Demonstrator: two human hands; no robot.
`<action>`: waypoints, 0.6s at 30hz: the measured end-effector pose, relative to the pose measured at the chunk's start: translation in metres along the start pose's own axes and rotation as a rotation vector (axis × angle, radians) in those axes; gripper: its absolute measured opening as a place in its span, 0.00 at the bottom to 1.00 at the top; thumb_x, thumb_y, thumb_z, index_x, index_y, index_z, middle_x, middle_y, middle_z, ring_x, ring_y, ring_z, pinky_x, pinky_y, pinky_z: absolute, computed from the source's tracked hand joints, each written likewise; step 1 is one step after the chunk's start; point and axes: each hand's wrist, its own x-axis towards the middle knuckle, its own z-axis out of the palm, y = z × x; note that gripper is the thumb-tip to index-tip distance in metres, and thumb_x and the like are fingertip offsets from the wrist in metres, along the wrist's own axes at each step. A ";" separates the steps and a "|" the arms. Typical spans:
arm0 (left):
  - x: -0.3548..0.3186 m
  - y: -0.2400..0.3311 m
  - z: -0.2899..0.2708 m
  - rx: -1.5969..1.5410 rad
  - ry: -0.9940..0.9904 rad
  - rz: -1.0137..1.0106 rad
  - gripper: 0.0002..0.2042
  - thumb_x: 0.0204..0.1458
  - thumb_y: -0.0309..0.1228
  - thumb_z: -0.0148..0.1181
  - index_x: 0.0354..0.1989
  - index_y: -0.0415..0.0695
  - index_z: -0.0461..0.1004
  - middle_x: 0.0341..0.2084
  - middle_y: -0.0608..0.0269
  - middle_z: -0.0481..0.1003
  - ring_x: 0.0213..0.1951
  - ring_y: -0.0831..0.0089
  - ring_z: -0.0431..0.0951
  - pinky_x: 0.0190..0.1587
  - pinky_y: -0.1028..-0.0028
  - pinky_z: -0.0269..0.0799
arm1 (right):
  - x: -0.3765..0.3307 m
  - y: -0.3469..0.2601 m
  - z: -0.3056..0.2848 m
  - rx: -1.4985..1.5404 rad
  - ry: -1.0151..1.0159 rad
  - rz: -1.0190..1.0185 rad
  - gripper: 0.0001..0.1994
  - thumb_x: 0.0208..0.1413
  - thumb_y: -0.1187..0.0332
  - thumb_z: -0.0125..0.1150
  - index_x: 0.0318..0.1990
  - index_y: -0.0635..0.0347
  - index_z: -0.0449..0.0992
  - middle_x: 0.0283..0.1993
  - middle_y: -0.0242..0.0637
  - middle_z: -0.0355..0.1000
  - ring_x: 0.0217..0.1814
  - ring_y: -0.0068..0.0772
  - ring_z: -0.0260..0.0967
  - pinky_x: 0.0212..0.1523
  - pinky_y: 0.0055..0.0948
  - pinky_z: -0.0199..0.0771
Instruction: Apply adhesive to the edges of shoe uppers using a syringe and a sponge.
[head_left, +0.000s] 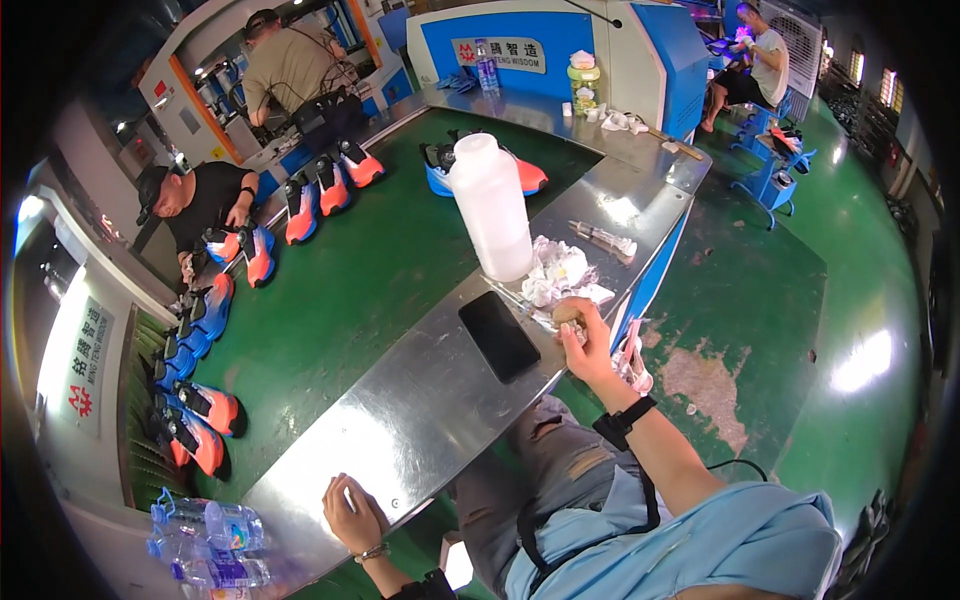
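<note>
My right hand (583,338) rests on the metal ledge (420,410) beside a heap of crumpled white cloths (562,275), its fingers closed on a small pale wad. A black phone (498,335) lies flat just left of that hand. My left hand (352,514) sits near the ledge's front edge, fingers curled, touching the metal with nothing seen in it. A tall white plastic bottle (492,207) stands behind the cloths.
A green conveyor belt (350,280) carries several orange-and-blue shoes (318,190). Two people work at its far side. A syringe-like applicator (603,236) lies on the ledge. Water bottles (205,540) lie at the lower left. Another person sits at the back right.
</note>
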 end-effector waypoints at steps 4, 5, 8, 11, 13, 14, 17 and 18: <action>0.002 0.004 0.001 0.017 0.019 0.003 0.08 0.46 0.21 0.52 0.35 0.39 0.73 0.39 0.54 0.76 0.46 0.56 0.73 0.49 0.64 0.68 | 0.001 0.000 -0.001 -0.023 0.001 -0.026 0.15 0.49 0.74 0.53 0.47 0.62 0.66 0.40 0.42 0.69 0.39 0.36 0.71 0.42 0.28 0.69; 0.003 0.006 0.001 0.012 0.027 0.007 0.08 0.46 0.21 0.52 0.35 0.39 0.73 0.39 0.54 0.76 0.46 0.56 0.73 0.48 0.64 0.68 | 0.000 0.001 -0.001 -0.008 -0.005 0.000 0.15 0.49 0.74 0.53 0.47 0.62 0.66 0.40 0.42 0.68 0.39 0.36 0.71 0.42 0.28 0.69; 0.000 0.002 0.001 0.020 0.019 -0.004 0.06 0.50 0.26 0.53 0.36 0.41 0.73 0.39 0.57 0.76 0.48 0.57 0.72 0.50 0.63 0.66 | 0.000 0.004 0.000 0.004 -0.013 0.016 0.15 0.49 0.75 0.53 0.47 0.62 0.66 0.40 0.42 0.68 0.39 0.35 0.71 0.42 0.27 0.68; 0.002 0.002 0.001 0.020 0.017 -0.004 0.06 0.49 0.25 0.53 0.36 0.41 0.73 0.40 0.57 0.76 0.48 0.58 0.72 0.50 0.63 0.66 | -0.001 0.002 0.001 0.016 -0.006 0.037 0.15 0.49 0.75 0.53 0.46 0.63 0.66 0.40 0.42 0.68 0.39 0.36 0.70 0.42 0.28 0.68; 0.003 0.005 0.001 0.006 0.030 0.005 0.08 0.45 0.20 0.52 0.35 0.39 0.74 0.39 0.54 0.76 0.46 0.57 0.73 0.49 0.64 0.68 | 0.000 0.006 0.000 0.003 -0.012 0.032 0.15 0.49 0.75 0.53 0.46 0.63 0.66 0.40 0.42 0.68 0.39 0.36 0.70 0.42 0.28 0.68; 0.004 0.006 0.001 0.010 0.030 0.004 0.08 0.45 0.20 0.52 0.35 0.39 0.74 0.39 0.54 0.76 0.46 0.57 0.73 0.49 0.64 0.68 | 0.000 0.007 -0.001 -0.014 -0.015 0.024 0.15 0.49 0.75 0.53 0.46 0.63 0.66 0.40 0.42 0.68 0.39 0.36 0.70 0.42 0.28 0.68; 0.003 0.006 0.000 0.015 0.021 -0.006 0.09 0.44 0.19 0.52 0.36 0.39 0.74 0.39 0.54 0.76 0.47 0.57 0.73 0.49 0.64 0.68 | -0.001 0.007 0.000 -0.010 -0.011 0.026 0.15 0.49 0.75 0.52 0.46 0.63 0.66 0.39 0.43 0.68 0.39 0.36 0.70 0.43 0.29 0.68; 0.002 0.005 0.000 0.014 0.019 -0.003 0.10 0.44 0.19 0.52 0.36 0.39 0.74 0.40 0.54 0.76 0.47 0.57 0.72 0.49 0.64 0.68 | -0.002 0.007 0.000 -0.009 -0.007 0.030 0.15 0.49 0.75 0.52 0.46 0.63 0.66 0.39 0.43 0.68 0.39 0.36 0.70 0.42 0.29 0.68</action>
